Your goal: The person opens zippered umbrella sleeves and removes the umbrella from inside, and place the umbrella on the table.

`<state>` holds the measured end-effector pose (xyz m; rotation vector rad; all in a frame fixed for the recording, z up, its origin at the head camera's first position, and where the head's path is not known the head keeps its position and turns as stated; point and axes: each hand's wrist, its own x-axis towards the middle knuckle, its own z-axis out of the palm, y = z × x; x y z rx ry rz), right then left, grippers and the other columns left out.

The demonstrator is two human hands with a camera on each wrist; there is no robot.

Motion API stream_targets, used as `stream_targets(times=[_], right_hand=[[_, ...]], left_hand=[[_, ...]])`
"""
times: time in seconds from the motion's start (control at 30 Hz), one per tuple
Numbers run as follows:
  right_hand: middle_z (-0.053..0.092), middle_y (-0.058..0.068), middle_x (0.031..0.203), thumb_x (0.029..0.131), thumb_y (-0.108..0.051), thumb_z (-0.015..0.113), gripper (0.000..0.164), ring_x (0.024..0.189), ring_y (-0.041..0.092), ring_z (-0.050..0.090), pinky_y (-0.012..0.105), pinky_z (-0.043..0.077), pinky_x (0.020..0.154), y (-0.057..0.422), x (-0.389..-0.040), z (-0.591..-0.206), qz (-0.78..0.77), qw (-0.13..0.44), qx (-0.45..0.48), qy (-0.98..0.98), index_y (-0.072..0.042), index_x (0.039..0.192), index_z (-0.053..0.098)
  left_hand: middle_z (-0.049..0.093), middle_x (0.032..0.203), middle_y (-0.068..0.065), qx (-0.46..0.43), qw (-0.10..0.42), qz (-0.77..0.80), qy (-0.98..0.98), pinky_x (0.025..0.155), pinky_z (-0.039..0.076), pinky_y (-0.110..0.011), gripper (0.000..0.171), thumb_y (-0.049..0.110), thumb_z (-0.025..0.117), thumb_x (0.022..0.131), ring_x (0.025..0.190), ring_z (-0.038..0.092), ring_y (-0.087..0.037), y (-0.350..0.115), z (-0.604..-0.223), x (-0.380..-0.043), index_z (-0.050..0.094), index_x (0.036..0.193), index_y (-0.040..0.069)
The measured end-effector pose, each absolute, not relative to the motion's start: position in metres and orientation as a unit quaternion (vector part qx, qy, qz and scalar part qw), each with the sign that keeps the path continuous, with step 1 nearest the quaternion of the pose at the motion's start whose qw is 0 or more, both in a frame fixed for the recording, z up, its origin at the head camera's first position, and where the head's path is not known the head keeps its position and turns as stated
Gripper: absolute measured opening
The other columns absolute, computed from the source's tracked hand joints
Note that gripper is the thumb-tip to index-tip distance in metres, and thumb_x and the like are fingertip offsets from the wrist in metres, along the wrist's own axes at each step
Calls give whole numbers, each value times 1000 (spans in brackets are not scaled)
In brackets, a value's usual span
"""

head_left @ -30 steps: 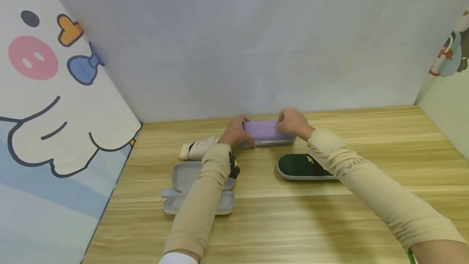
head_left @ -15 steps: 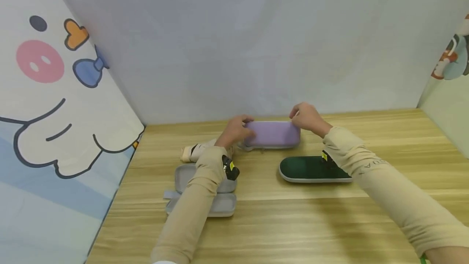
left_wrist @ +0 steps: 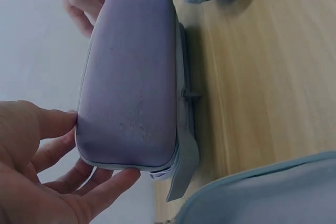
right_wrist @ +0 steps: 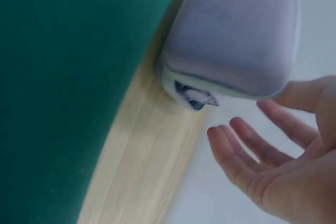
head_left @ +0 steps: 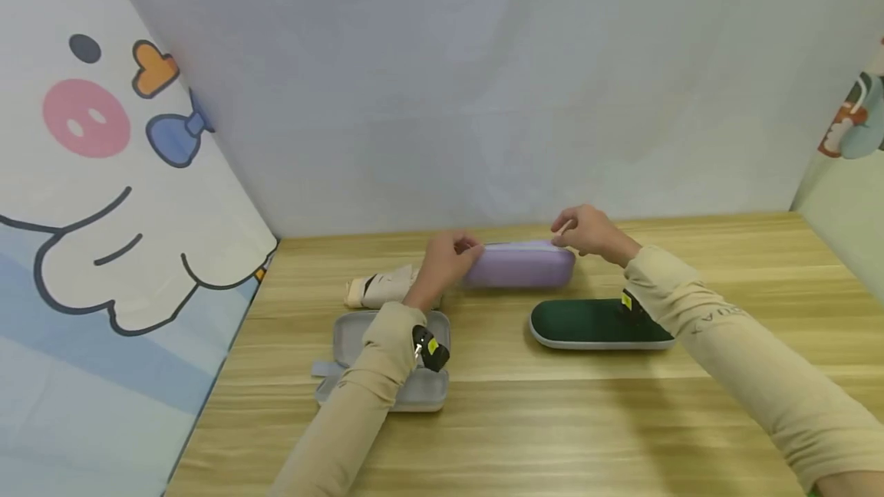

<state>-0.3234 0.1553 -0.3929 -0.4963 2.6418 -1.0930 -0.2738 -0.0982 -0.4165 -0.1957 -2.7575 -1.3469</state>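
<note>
A purple zippered glasses case lies near the back of the table. Its lid is tilted up, outer face toward me, with the pale zipper edge on top. My left hand grips the lid's left corner; fingers bend over the side and end edges in the left wrist view, beside a loop strap. At the lid's right corner, my right hand touches the edge with one digit, its other fingers loosely spread in the right wrist view. Below that corner a patterned cloth pokes out of the case.
A dark green zippered case sits nearer me, under my right wrist. An open grey case lies beneath my left forearm, and a rolled beige cloth item behind it. A pale wall sheet borders the table's back edge.
The purple case's lid has tipped up toward me, so its outer face now stands in front. My right hand has shifted right and loosened from the top; my left hand stays at the left end.
</note>
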Motion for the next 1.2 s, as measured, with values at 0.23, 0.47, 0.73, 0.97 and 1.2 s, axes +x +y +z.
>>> stream_targets(times=[0.23, 0.47, 0.73, 0.97, 1.2], right_hand=[[62, 30, 105, 79, 2, 65, 34, 94, 40, 60, 38, 53, 69, 152, -331, -409, -333, 115, -220, 910, 9, 113, 61], [58, 33, 108, 72, 4, 69, 45, 96, 42, 59, 47, 50, 79, 145, -334, -419, -303, 105, -243, 916, 10, 115, 59], [60, 28, 94, 61, 5, 72, 56, 86, 35, 57, 44, 49, 76, 144, -339, -428, -270, 80, -256, 925, 19, 112, 55], [60, 26, 95, 61, 7, 70, 45, 85, 33, 54, 43, 47, 75, 142, -339, -430, -260, 62, -258, 928, 16, 103, 56], [50, 32, 112, 66, 8, 65, 44, 109, 41, 41, 50, 38, 92, 139, -336, -438, -277, 79, -276, 917, 13, 109, 53]], left_hand=[[59, 112, -13, -16, 11, -457, -889, 90, 44, -42, 17, 25, 66, 89, 105, 54, -27, -97, -420, -258, 65, 92, 9], [54, 119, -17, 18, -25, -449, -893, 87, 45, -43, 32, 30, 65, 88, 106, 52, -29, -97, -422, -247, 56, 106, 6], [54, 121, -17, 45, -93, -482, -870, 80, 49, -38, 46, 35, 60, 90, 88, 64, -31, -95, -422, -244, 50, 123, 4], [51, 126, -19, 62, -136, -549, -822, 82, 52, -35, 49, 29, 65, 89, 96, 64, -33, -97, -422, -247, 48, 126, 1], [53, 121, -19, 64, -126, -571, -809, 83, 52, -36, 49, 24, 66, 88, 93, 64, -32, -96, -425, -249, 50, 126, -2]])
